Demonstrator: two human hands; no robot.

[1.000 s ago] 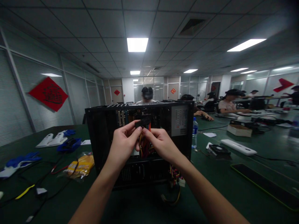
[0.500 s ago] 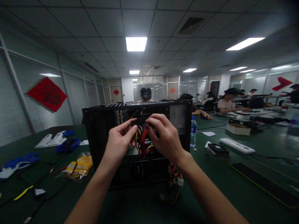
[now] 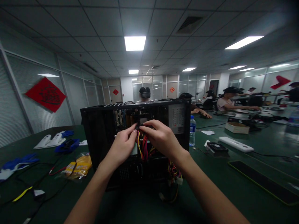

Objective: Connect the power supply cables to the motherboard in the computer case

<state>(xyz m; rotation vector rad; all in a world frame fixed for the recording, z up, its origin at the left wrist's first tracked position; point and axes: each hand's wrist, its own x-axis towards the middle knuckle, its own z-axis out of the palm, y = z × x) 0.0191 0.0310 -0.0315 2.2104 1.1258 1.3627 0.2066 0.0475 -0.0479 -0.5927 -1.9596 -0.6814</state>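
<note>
An open black computer case (image 3: 98,155) stands on the green table in front of me, its inside facing me. My left hand (image 3: 122,143) and my right hand (image 3: 161,135) meet inside it, each with fingers closed on the dark power connector (image 3: 138,127), which is mostly covered by the fingertips. A bundle of red, yellow and black wires (image 3: 144,147) hangs from the connector. Pale and blue slots (image 3: 119,117) of the motherboard show to the left of my fingers. At upper right sits the power supply with its label (image 3: 177,116). More loose cables (image 3: 174,171) spill over the case's lower edge.
Left of the case lie a yellow plastic packet (image 3: 79,166), a blue tray (image 3: 67,146), gloves (image 3: 50,140) and cables. To the right are a water bottle (image 3: 192,130), a cooling fan (image 3: 217,148), a white power strip (image 3: 235,144) and a cardboard box (image 3: 237,127). Several people sit beyond.
Both hands have moved slightly down and deeper into the case with the connector. The connector, plainly visible before, is now mostly hidden by my fingers.
</note>
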